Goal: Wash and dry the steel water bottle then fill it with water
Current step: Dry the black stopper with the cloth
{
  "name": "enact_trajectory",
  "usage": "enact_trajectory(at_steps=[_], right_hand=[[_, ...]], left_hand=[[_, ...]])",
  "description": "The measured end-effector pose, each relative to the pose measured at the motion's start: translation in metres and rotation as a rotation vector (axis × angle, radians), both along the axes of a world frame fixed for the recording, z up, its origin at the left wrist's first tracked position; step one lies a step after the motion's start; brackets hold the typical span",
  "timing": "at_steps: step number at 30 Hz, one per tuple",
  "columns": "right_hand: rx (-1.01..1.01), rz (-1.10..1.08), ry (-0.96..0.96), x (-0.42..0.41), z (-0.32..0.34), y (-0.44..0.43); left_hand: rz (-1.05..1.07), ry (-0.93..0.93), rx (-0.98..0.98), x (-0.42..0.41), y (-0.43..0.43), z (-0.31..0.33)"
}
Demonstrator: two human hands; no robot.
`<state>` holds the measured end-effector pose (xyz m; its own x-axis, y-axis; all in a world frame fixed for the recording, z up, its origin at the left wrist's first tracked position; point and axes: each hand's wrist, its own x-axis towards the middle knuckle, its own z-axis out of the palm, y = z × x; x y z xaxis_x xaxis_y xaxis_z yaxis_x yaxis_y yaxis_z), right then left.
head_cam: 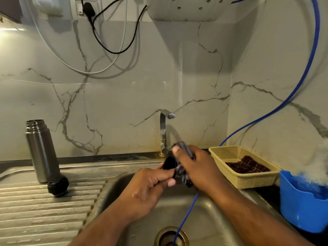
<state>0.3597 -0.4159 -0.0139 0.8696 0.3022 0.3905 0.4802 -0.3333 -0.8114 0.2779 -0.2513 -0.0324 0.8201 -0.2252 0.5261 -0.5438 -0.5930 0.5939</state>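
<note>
left hand (150,181) pinches round black plastic cap (169,163) | right hand (197,167) grips grey-blue cloth (185,178) pressed to it, over steel sink (209,219) | uncapped cylindrical steel water bottle (41,150) upright on ribbed surface (44,210), well left | risk: wet fingers may drop cap into sink

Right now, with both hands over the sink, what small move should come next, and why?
Probably turn the black cap in the left hand so the cloth in the right hand wipes its other side. The cloth covers only one edge, and the open steel bottle stands uncapped on the drainboard.
</note>
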Motion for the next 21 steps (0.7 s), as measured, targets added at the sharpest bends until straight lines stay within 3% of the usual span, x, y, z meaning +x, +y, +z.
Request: enact_trajectory(at_steps=[2, 3, 5, 8, 10, 11, 13, 14, 16, 18, 21], right_hand=[[0.105, 0.038, 0.384, 0.000, 0.003, -0.001], [0.087, 0.036, 0.420, 0.001, 0.002, -0.001], [0.040, -0.009, 0.305, 0.005, -0.004, 0.000], [-0.030, -0.018, 0.006, 0.004, -0.010, 0.005], [-0.096, 0.003, -0.174, -0.001, -0.013, 0.006], [-0.133, -0.006, -0.239, -0.001, -0.014, 0.006], [-0.199, -0.048, -0.272, 0.000, -0.012, 0.005], [-0.196, -0.051, -0.186, 0.001, -0.008, 0.002], [-0.099, -0.007, 0.182, 0.004, 0.002, -0.003], [-0.054, 0.059, 0.518, 0.007, 0.008, -0.011], [-0.059, 0.152, 0.651, 0.009, 0.008, -0.019]], left_hand=[[0.009, -0.007, 0.144, 0.003, 0.000, -0.004], [0.010, 0.022, 0.167, 0.005, 0.000, -0.006], [-0.015, 0.125, 0.003, 0.005, -0.005, -0.008], [-0.052, 0.360, -0.587, 0.003, -0.016, -0.006], [-0.057, 0.389, -0.777, 0.006, -0.016, -0.010], [-0.032, 0.334, -0.710, 0.008, -0.013, -0.011], [0.058, 0.127, -0.310, 0.010, -0.004, -0.013], [0.100, 0.008, -0.057, 0.010, -0.001, -0.012], [0.118, -0.185, 0.309, 0.010, 0.003, -0.009], [0.115, -0.235, 0.423, 0.009, 0.000, -0.005], [0.051, -0.221, 0.394, 0.008, 0.000, -0.006]])
